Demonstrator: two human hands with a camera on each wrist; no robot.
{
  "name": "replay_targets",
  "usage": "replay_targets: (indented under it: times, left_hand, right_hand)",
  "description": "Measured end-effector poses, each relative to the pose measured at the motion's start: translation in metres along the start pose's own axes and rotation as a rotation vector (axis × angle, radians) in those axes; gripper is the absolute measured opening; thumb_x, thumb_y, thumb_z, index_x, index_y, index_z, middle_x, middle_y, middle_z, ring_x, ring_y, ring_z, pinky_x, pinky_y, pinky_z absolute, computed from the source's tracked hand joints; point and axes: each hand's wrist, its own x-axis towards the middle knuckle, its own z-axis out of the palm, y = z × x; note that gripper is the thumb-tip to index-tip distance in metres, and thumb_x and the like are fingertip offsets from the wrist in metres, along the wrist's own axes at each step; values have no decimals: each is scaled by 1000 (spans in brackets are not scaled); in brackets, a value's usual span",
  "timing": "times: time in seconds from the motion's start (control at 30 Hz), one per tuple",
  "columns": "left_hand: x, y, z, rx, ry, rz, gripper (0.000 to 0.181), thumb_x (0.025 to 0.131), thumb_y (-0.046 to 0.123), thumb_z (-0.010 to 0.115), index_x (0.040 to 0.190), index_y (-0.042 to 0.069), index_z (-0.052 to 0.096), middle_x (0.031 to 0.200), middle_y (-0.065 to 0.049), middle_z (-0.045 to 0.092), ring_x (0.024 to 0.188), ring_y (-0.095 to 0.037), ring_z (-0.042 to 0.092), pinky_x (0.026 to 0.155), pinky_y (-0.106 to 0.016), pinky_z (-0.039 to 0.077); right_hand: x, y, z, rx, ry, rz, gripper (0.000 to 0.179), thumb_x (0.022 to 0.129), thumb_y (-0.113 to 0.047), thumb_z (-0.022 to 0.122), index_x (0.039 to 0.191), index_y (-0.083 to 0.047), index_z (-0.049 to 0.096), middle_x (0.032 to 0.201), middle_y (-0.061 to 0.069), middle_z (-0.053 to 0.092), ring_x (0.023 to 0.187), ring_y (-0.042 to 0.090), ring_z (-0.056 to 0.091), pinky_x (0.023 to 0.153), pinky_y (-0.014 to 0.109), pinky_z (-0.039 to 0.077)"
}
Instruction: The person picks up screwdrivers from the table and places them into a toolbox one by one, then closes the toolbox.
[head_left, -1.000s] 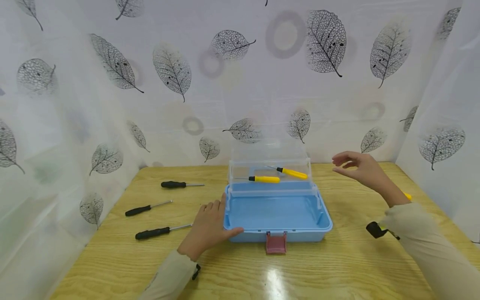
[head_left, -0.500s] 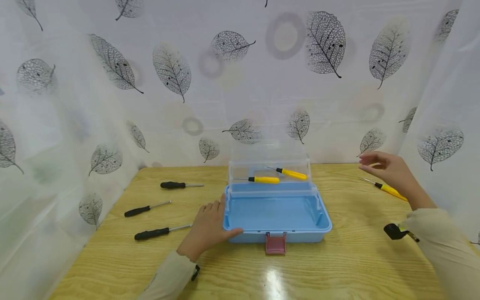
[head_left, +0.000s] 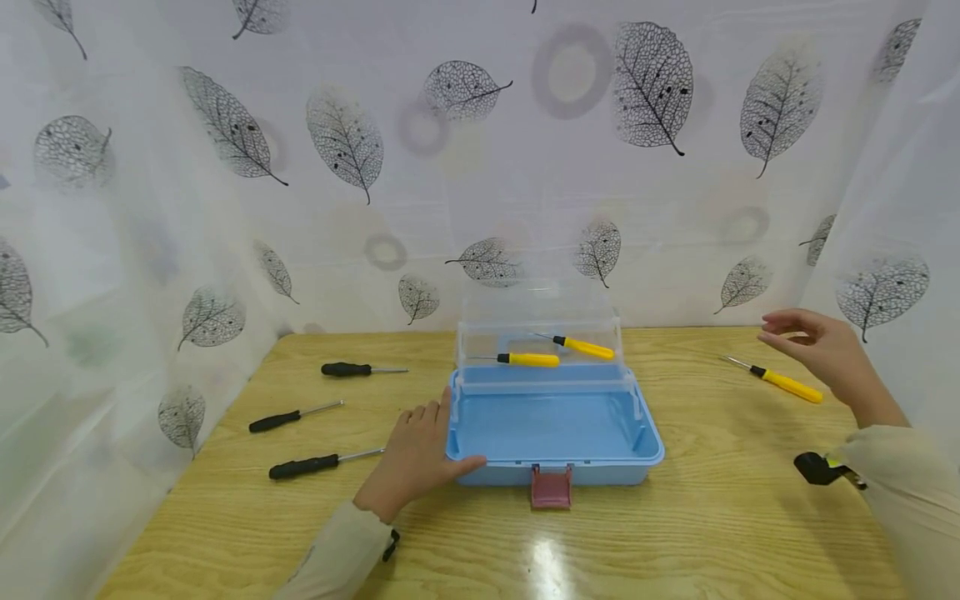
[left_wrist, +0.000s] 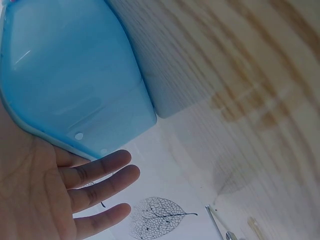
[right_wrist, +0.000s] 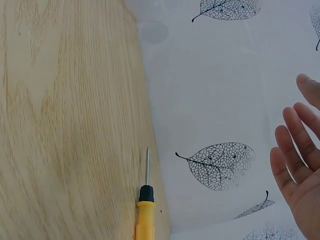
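A light blue toolbox (head_left: 555, 472) with a raised clear lid and a pink latch (head_left: 551, 488) stands mid-table. My left hand (head_left: 416, 458) rests against its left side, thumb at the front rim; in the left wrist view its fingers are straight beside the blue wall. Two yellow screwdrivers (head_left: 529, 359) lie in the clear upper tray (head_left: 480, 385). At the right my right hand (head_left: 828, 354) hovers, fingers loosely bent and holding nothing. Beside and below it a third yellow screwdriver (head_left: 787, 383) lies on the table, its handle and shaft also showing in the right wrist view.
Three black-handled screwdrivers lie on the left of the wooden table (head_left: 600, 550): a far one (head_left: 348, 369), a middle one (head_left: 277, 422) and a near one (head_left: 306, 467), whose tip points at the left hand. A leaf-print curtain (head_left: 525, 167) hangs behind and at both sides.
My right hand has moved rightward from beside the toolbox to above the yellow screwdriver's handle end, uncovering that screwdriver. The left hand and the toolbox have stayed in place.
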Motion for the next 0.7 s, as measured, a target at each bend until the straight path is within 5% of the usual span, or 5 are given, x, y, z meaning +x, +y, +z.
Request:
replay_targets:
  times: [0.7]
  left_hand:
    - [0,0,1,6,-16,-11,111,74,76,53,147,-3,23,126,-20,56,114,-35,55,96,-48,44]
  right_hand:
    - [-6,36,-6,30,-1,51,20,90,-28,63,109,-30,60,87,-39,53,79,-20,48,65,2,40]
